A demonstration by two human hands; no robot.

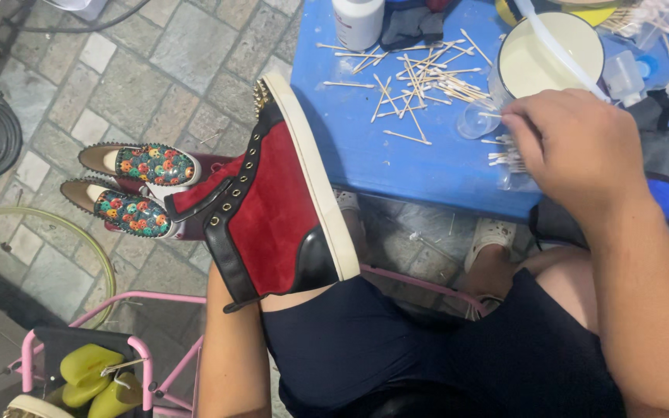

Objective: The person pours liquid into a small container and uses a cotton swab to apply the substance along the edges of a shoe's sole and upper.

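Note:
A red and black high-top shoe (272,201) with a white sole is worn over my left hand, so that hand is hidden inside it; only my forearm shows beneath. My right hand (574,143) reaches onto the blue table (396,162), fingers pinched at a clump of cotton swabs (505,159) in a clear bag. More swabs (423,81) lie scattered across the table.
A white enamel mug (543,62), a white bottle (358,22) and small clear cups stand on the table. A pair of colourful skull-patterned shoes (145,186) sits on the paved floor. A pink metal rack (118,364) holds yellow shoe forms. My knees are below.

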